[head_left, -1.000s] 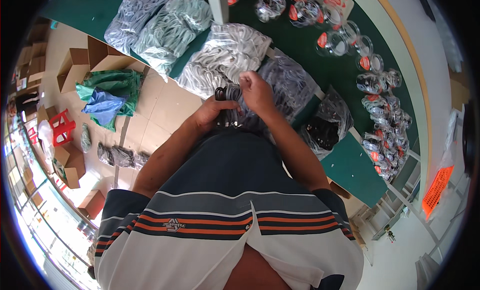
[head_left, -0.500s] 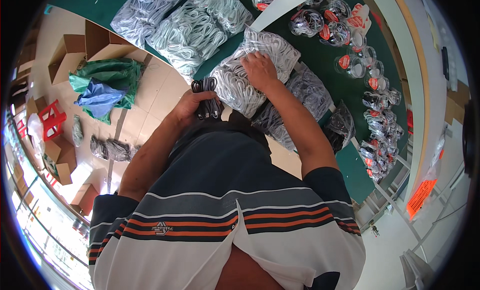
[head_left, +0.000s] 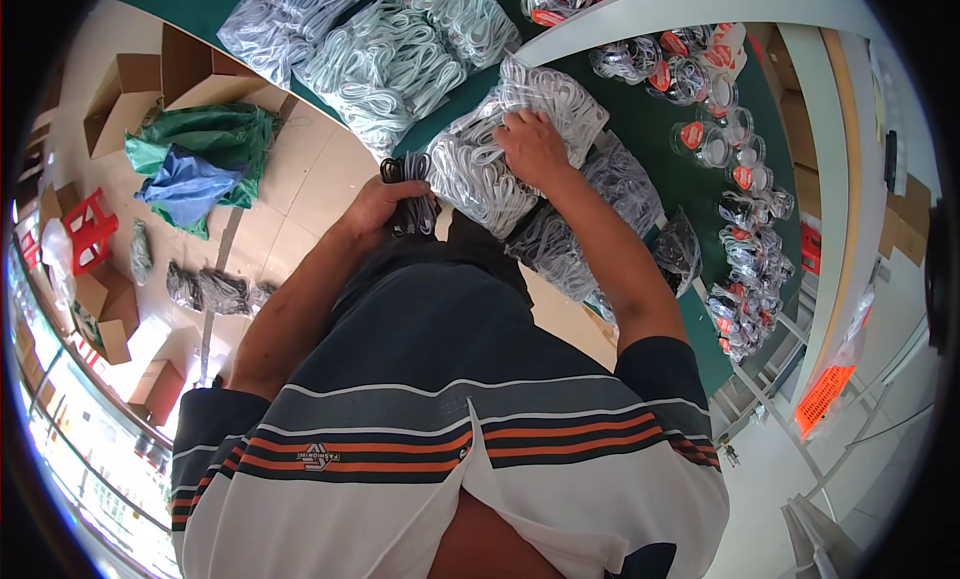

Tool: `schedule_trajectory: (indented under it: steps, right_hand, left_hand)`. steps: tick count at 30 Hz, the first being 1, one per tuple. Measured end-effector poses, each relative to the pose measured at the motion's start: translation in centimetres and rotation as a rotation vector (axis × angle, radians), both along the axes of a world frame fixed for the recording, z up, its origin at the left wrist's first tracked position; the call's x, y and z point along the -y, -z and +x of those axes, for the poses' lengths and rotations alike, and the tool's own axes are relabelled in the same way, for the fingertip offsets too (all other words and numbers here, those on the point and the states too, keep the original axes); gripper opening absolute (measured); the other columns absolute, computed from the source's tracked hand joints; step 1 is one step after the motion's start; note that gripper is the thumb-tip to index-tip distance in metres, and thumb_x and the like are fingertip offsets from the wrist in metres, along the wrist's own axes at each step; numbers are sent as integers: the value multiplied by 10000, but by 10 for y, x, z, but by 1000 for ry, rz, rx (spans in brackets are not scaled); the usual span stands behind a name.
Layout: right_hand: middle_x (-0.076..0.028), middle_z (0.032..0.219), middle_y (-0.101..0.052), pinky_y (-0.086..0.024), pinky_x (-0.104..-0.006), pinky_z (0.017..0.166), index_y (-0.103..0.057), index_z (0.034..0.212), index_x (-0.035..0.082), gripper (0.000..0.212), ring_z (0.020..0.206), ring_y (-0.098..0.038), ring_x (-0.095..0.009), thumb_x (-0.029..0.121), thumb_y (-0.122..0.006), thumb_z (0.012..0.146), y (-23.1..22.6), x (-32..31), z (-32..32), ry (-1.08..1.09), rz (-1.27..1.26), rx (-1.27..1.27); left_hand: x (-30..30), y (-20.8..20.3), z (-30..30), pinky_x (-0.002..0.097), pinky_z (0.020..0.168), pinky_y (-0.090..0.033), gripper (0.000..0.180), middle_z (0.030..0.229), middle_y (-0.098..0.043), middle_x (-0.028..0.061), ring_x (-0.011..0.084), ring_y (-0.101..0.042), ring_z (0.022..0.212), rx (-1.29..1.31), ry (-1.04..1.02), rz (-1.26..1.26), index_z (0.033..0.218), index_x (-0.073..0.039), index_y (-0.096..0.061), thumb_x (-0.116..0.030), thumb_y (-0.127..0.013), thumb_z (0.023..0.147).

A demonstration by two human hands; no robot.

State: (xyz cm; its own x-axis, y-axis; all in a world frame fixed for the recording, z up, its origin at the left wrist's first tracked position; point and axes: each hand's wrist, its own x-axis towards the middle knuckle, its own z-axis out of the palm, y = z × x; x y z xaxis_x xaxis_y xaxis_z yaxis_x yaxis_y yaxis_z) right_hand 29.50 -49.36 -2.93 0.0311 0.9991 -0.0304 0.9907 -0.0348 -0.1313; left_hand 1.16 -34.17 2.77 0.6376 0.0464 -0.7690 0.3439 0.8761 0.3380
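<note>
My left hand (head_left: 376, 209) is closed around a bundle of dark cables (head_left: 411, 204), its thumb lying across the coils. To the right of it is a clear bag of coiled white cables (head_left: 470, 174), at the table's near edge. My right hand (head_left: 535, 151) rests on top of this bag with its fingers curled down into the white coils; the fingertips are partly hidden there. Below my right forearm is a bag of greyish cables (head_left: 618, 191), and a smaller bag with dark contents (head_left: 678, 249) sits beside it.
More bagged pale cables (head_left: 385, 74) cover the far left of the green table (head_left: 190, 7). Several clear round tubs with red labels (head_left: 715, 144) line its right side, behind a curved white bar (head_left: 640, 27). Cartons (head_left: 125, 104), green sheeting (head_left: 245, 139) and a red stool (head_left: 90, 229) stand on the floor left.
The view has shifted slightly. My right hand stays on the white cables, its fingers a little more curled into them. My left hand keeps its hold on the dark bundle.
</note>
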Motion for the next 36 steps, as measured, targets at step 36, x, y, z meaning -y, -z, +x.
schedule_trajectory:
  steps: [36]
  right_hand:
    - [-131,1081,-704,-518,-291,870,-633,1330,-55,380,938,-634,-169,227,-579,1080,-102,46,-72,1043,290,-1700]
  left_hand:
    - [56,-67,121,295,771,-591,208,1038,-787,100,183,-730,850,79,-58,136,1135,-9,-758,-65,-763,935]
